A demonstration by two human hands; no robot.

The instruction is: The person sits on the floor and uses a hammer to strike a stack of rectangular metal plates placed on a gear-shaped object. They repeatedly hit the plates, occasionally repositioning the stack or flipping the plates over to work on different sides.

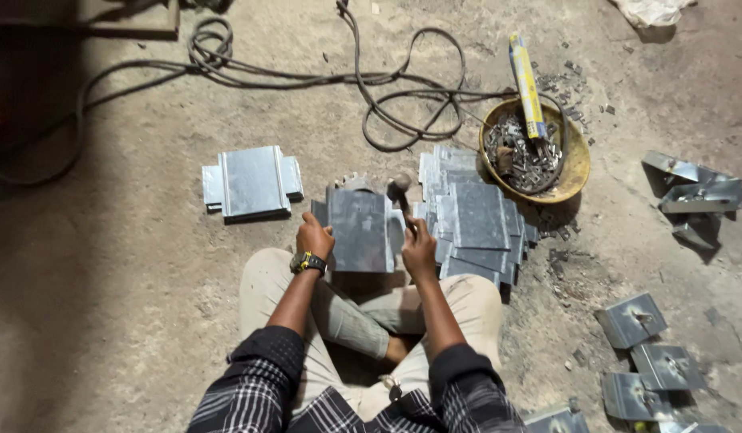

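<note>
Head cam looking straight down at someone sitting cross-legged on a dusty concrete floor, plaid sleeves and beige trousers nearest the lens. Left hand (315, 236), with a yellow-and-black wristwatch (307, 262) on it, has its fingers curled over the left edge of a folded sheet-metal piece (359, 231) that sits right in front of the knees. Right hand (419, 250) is clenched tight around the handle of a hammer (400, 192), with the head raised just above the top right corner of that piece.

Off to the near right there's a handful of small metal brackets (650, 353) lying loose. Just right of the workpiece, a stack of flat metal sheets (477, 220) is fanned out. To the left, a bit apart, lies one finished folded panel (252, 181).

Further back on the right is a yellow bowl (574, 164) full of small metal bits, with a long narrow yellow-and-blue box (527, 84) leaning in it. More bent metal pieces (695, 195) sit at the right edge. A black cable (371, 80) loops across the far floor.
</note>
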